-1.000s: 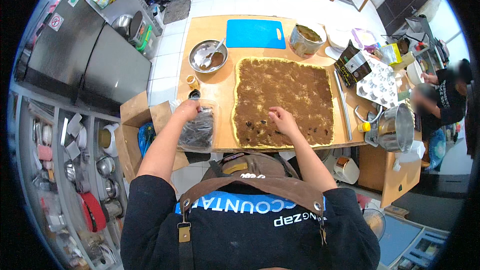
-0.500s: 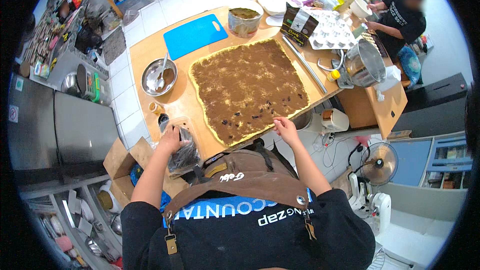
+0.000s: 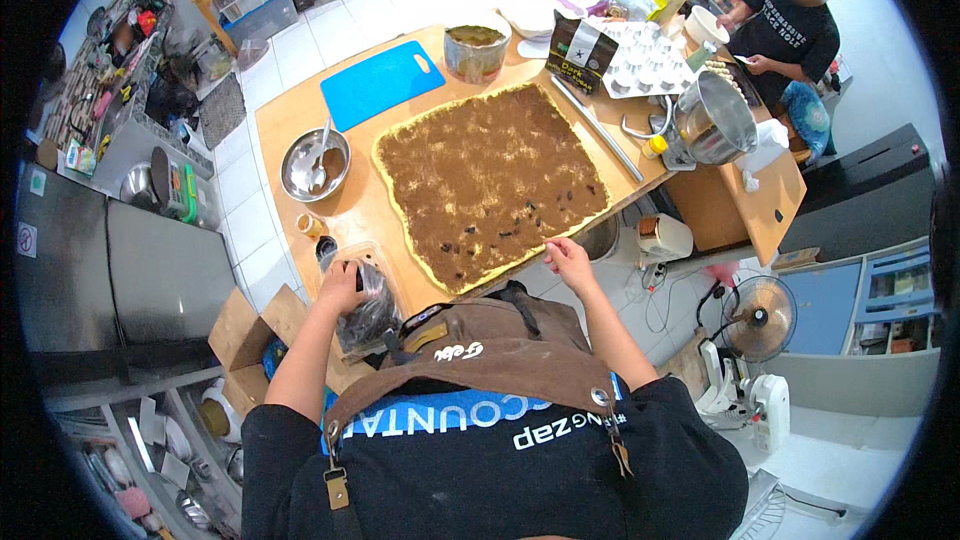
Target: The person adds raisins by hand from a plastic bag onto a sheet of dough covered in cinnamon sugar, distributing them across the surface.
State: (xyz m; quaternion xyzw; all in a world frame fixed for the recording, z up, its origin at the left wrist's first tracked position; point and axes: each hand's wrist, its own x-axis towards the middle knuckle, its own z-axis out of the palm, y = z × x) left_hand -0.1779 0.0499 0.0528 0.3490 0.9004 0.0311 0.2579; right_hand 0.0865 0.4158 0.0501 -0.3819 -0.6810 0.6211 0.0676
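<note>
A rectangular dough sheet [image 3: 490, 170] covered in brown powder lies on the wooden table [image 3: 290, 116], with scattered dark pieces across its nearer part. My left hand [image 3: 340, 283] is closed in or on a clear container [image 3: 384, 275] of dark pieces in plastic; what its fingers grip is hidden. My right hand [image 3: 568, 264] hovers at the dough's near edge, fingertips pinched; I cannot make out what, if anything, is between them. Beyond my left hand stand a small jar [image 3: 311, 225] and a steel bowl [image 3: 314, 180] with a spoon.
A blue board [image 3: 375, 85], round tin [image 3: 470, 60], metal rod [image 3: 598, 130], white tray [image 3: 630, 55] and steel mixer bowl [image 3: 715, 110] are on the table. A co-worker [image 3: 785, 30] in black stands at the right. A cardboard box [image 3: 245, 360] is at lower left, a fan [image 3: 760, 315] at lower right.
The view has swung, bringing the co-worker higher and the fan into sight. My left hand has moved down into the container; my right hand has shifted toward the dough's near edge.
</note>
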